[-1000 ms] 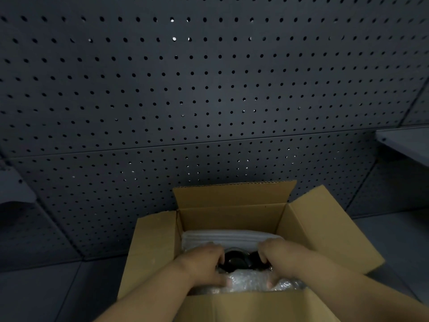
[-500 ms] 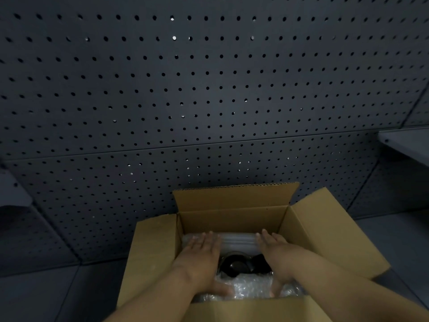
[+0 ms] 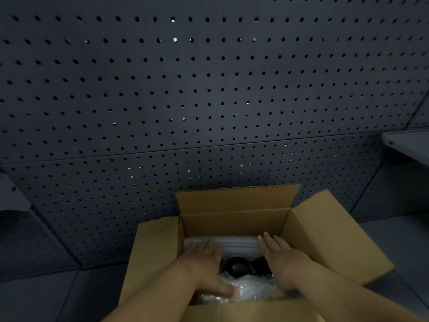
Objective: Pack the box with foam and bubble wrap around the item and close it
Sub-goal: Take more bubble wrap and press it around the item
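Dark perforated pegboard (image 3: 209,101) fills most of the head view, and a dim grey surface (image 3: 46,296) is seen below it, with the edge of a grey shelf (image 3: 408,145) at the far right. On the surface an open cardboard box (image 3: 325,238) is set close to the pegboard, its four flaps turned outward: the far flap is raised upright, the left and right flaps are splayed to the sides, and the near flap is cut by the lower edge of the view. Inside the box a dark, rounded item (image 3: 241,266) is seen in the middle, its exact form lost in the low light. White foam (image 3: 239,244) is laid against the far wall of the box, just beyond the item, and bubble wrap (image 3: 253,289) is bunched on the near side of it. The left hand (image 3: 202,263) is held flat and open, fingers spread forward over the foam and the thumb pressed down on the bubble wrap. The right hand (image 3: 283,259) is likewise flat and open, its fingers laid toward the foam at the right of the item. Nothing is gripped by either hand, and the item is flanked by both.
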`<state>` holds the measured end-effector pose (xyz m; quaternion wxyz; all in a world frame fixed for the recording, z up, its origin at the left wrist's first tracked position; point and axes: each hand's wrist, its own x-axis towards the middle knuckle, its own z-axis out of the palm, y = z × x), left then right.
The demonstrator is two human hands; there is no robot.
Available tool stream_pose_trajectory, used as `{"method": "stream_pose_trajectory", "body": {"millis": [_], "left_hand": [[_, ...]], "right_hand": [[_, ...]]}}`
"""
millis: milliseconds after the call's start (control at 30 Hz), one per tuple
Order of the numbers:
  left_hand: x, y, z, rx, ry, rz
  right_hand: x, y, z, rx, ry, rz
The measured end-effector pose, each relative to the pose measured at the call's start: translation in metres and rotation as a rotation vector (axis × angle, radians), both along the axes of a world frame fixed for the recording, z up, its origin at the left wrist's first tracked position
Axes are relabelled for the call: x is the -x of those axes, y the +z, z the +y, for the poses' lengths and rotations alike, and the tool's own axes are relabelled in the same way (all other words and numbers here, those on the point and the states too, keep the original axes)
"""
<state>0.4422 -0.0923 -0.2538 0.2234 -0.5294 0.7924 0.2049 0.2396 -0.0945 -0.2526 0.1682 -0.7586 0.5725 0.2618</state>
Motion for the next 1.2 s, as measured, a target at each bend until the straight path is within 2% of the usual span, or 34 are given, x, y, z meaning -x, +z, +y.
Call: {"method": "stream_pose_trajectory", "body": {"millis": [167, 400, 600, 833, 1200], "left_hand": [[-0.002, 0.007, -0.007, -0.017, -0.006, 0.014], [-0.004, 0.002, 0.001, 0.016, -0.054, -0.027], [-0.003, -0.002, 0.001, 0.036, -0.058, -0.054], [-0.004, 0.001, -0.003, -0.036, -0.04, -0.018], [-0.002, -0.002, -0.017, -0.187, 0.119, 0.088]], "right_hand": [[0.002, 0.003, -0.005, -0.07, -0.006, -0.044], [0.007, 0.019, -0.018, -0.298, -0.043, -0.108], [0.002, 0.008, -0.021, -0.262, -0.197, -0.224], [-0.003, 0.002, -0.019, -0.236, -0.165, -0.147], [0.005, 0.003, -0.017, -0.228, -0.157, -0.207]]}}
